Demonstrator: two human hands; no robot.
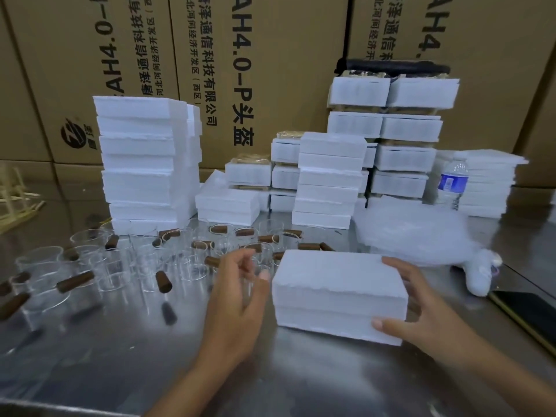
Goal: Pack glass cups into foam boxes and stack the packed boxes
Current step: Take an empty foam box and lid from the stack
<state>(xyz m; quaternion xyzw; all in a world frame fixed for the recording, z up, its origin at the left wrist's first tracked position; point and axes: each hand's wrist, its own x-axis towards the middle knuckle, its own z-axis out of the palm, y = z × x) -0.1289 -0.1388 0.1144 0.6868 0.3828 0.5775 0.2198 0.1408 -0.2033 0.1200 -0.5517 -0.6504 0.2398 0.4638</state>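
A closed white foam box (337, 290) lies on the metal table (150, 356) in front of me. My right hand (421, 308) grips its right end, thumb on the front face and fingers over the top edge. My left hand (237, 296) hovers just off the box's left end with fingers spread and curled, touching nothing that I can make out. Several clear glass cups (120, 272) with brown wooden handles (75, 281) stand and lie at the left, the nearest right behind my left fingers. A tall stack of foam boxes (144, 164) rises behind the cups.
More foam box stacks (328, 182) and taped packed boxes (403, 124) fill the back of the table. A bag of bubble wrap (415, 236), a water bottle (452, 182) and flat foam sheets (487, 182) are at the right. A dark phone (526, 314) lies near the right edge. Cardboard cartons (240, 55) form the wall behind.
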